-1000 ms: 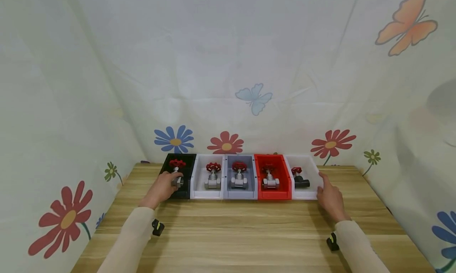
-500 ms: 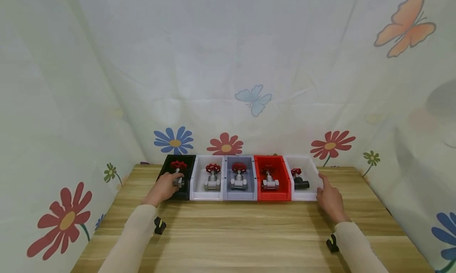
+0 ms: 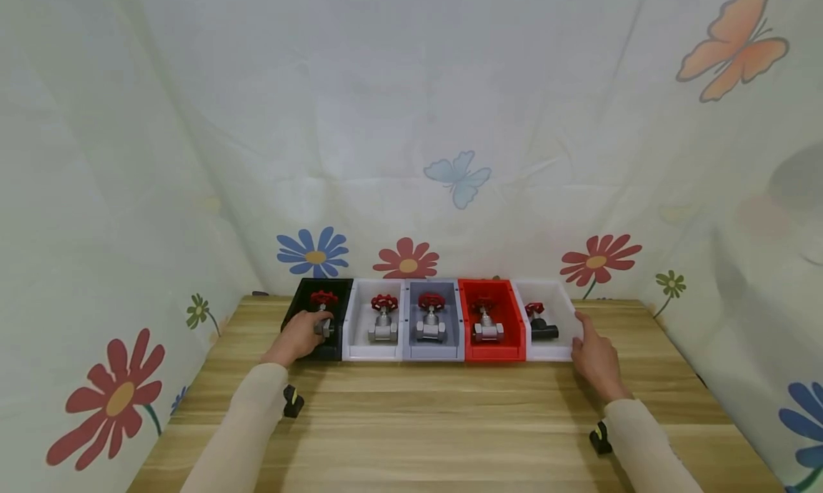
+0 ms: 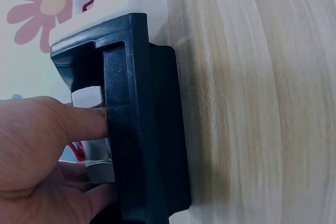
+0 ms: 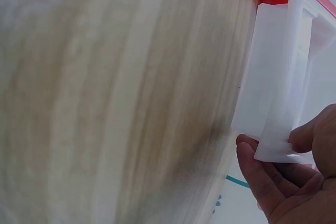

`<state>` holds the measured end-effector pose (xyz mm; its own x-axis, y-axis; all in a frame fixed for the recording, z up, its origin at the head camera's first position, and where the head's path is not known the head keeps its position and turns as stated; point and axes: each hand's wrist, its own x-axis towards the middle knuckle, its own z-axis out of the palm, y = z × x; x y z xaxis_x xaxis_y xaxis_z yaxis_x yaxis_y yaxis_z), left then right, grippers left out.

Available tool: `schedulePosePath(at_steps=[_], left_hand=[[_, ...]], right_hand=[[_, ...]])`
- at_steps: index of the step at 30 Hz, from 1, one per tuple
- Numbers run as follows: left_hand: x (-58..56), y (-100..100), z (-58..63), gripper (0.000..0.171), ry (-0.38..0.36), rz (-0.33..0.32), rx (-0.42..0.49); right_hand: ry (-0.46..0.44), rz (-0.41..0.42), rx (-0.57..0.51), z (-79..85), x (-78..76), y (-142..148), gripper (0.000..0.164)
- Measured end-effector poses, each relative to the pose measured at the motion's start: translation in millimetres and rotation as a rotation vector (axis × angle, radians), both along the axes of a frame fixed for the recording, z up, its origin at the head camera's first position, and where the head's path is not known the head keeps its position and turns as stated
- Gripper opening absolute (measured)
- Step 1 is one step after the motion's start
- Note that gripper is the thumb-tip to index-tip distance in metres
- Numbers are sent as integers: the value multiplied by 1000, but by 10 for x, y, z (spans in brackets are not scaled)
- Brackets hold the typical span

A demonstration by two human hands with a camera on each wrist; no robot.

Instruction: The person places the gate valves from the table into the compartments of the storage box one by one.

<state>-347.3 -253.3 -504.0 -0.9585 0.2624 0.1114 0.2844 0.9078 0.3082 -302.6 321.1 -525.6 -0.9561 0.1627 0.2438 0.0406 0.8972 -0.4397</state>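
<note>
My left hand (image 3: 298,337) reaches into the black bin (image 3: 296,309) at the left end of the row. It holds a metal valve (image 3: 326,327) with a red handwheel by its silvery body, thumb on the near side in the left wrist view, where the valve body (image 4: 100,171) sits just behind the bin's front lip. My right hand (image 3: 598,361) pinches the front right corner of the white bin (image 5: 281,93) at the right end, thumb inside and fingers outside. In that bin lies a black valve (image 3: 544,329) with a small red handwheel.
Between the end bins stand another white bin (image 3: 360,293), a grey bin (image 3: 416,293) and a red bin (image 3: 468,293), each with a silvery, red-wheeled valve. The row sits on a wooden table (image 3: 444,421), close to a flower-printed curtain (image 3: 360,121) behind.
My left hand and forearm have shifted slightly to the right, and the valve in the black bin has moved a little right with them. The right hand holds still at the white bin.
</note>
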Motion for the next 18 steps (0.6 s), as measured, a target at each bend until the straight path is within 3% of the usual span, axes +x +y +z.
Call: schedulePosePath(at_steps=[18], left_hand=[[-87,33,-71,47,-69,13,0]], right_hand=[[-2,6,7,-15,-12,14,52]])
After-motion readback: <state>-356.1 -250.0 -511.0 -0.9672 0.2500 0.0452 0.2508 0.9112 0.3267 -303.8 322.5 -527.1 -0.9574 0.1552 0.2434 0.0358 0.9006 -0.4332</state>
